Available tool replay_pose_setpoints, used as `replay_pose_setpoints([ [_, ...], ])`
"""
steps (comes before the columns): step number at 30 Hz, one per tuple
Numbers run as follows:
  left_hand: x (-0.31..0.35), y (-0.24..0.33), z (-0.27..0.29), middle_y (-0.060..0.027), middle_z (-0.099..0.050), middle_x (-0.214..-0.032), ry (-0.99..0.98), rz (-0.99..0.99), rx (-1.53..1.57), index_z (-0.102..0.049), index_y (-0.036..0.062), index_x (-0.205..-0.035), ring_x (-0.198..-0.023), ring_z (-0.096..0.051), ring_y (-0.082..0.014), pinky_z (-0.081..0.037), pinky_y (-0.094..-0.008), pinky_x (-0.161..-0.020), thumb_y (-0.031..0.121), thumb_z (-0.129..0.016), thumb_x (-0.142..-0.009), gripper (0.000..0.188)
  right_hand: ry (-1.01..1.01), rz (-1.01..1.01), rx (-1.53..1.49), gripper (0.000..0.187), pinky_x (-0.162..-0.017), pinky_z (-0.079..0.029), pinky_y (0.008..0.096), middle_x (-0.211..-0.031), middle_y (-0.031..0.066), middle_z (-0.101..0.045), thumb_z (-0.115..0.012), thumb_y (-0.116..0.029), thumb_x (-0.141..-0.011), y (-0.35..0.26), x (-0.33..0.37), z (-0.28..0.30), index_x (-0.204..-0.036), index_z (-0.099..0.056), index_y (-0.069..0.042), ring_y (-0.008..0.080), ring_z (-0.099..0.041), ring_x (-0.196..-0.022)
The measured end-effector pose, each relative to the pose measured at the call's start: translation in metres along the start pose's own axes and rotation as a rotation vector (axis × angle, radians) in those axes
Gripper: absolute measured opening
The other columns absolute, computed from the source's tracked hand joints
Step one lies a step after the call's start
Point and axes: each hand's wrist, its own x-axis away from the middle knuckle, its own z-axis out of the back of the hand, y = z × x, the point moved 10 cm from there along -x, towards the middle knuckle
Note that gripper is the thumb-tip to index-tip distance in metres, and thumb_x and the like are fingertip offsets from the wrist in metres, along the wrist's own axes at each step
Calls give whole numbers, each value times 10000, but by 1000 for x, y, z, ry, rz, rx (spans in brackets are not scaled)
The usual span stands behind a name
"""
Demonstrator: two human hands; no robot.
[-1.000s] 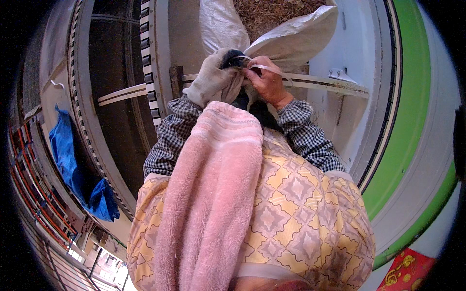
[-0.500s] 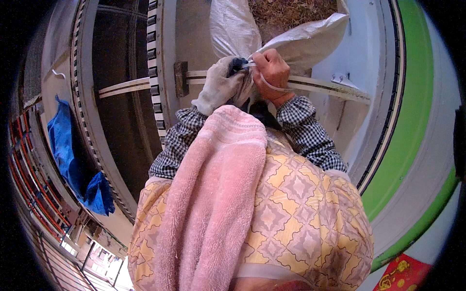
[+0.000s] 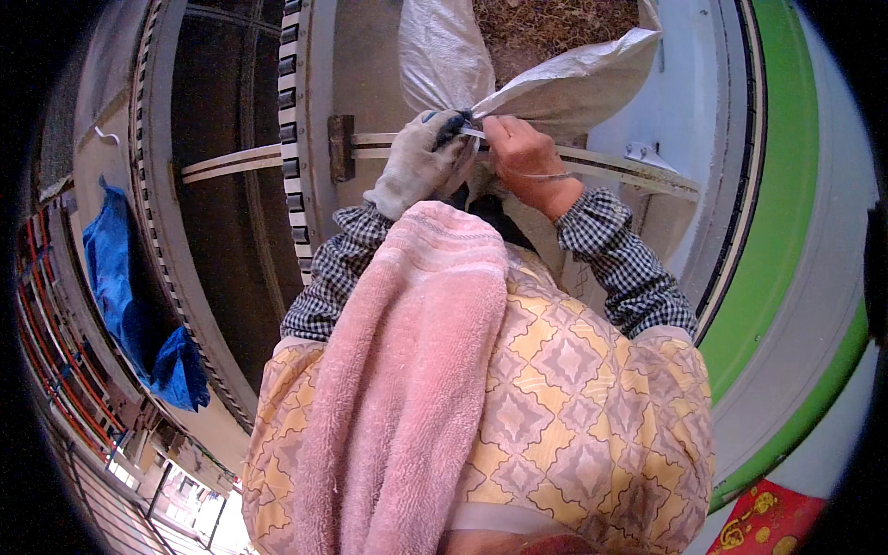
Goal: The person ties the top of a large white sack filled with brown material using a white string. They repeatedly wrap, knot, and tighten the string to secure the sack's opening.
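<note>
Swung outward, the right hand (image 3: 531, 165) pinches a white strip (image 3: 474, 132) at the woven sack (image 3: 578, 85)'s neck, clasped by the gloved left hand (image 3: 412, 165); a pale rail (image 3: 638, 170) passes behind both.

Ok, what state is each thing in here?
Left hand: gloved, curled closed on the bunched white sack
Right hand: bare, pinching the white strip
White strip: stretched between the hands, trailing across the right one
White sack: gathered at the hands, flaring beyond
Pink towel: draped lengthwise
Blue sheet: crumpled
</note>
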Motion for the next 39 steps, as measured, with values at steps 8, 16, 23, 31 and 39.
replay_pose_setpoints([
  [8, -4, 41, 19, -155, -541, -1130, 100, -163, -67, -528, 78, -1180, -1040, -525, -322, -420, -390, -898, 182, -694, -730, 491, -208, -199, -447, 250, -694, -456, 358, -935, 188, -577, -571, -83, -752, 31, 7, -2, -994, -553, -19, 329, -573, -811],
  [16, -30, 102, -38, -131, -510, -1197, -121, -417, -174, -570, 104, -1147, -1140, -447, -331, -356, -444, -948, 324, -694, -697, 516, -269, -328, -890, 426, -944, -388, 366, -1228, 157, -490, -621, -197, -790, 66, 40, -39, -1180, -510, -66, 297, -466, -1121],
  [23, -65, 108, -47, -88, -618, -926, -275, -439, -279, -629, 96, -985, -939, -571, -280, -441, -367, -837, 241, -634, -739, 286, -448, -106, 143, 418, -1060, -225, 407, -1244, 154, -479, -550, -216, -835, 59, 39, -37, -1223, -481, -76, 309, -414, -1185],
  [31, -67, 93, -71, -191, -553, -1082, -568, -340, -182, -559, 46, -1079, -1032, -514, -362, -408, -407, -893, 278, -602, -808, 359, -320, -221, -175, 343, -940, -389, 401, -1133, 163, -561, -632, -190, -792, 65, 33, -28, -1103, -564, -61, 323, -499, -1079],
  [39, -79, 74, -40, -80, -624, -837, -278, -327, -220, -592, 40, -941, -775, -608, -256, -478, -373, -716, 114, -523, -838, 145, -423, -498, -532, 259, -818, -459, 321, -999, 128, -640, -614, -163, -817, 81, 37, -54, -1048, -615, -45, 262, -601, -910],
])
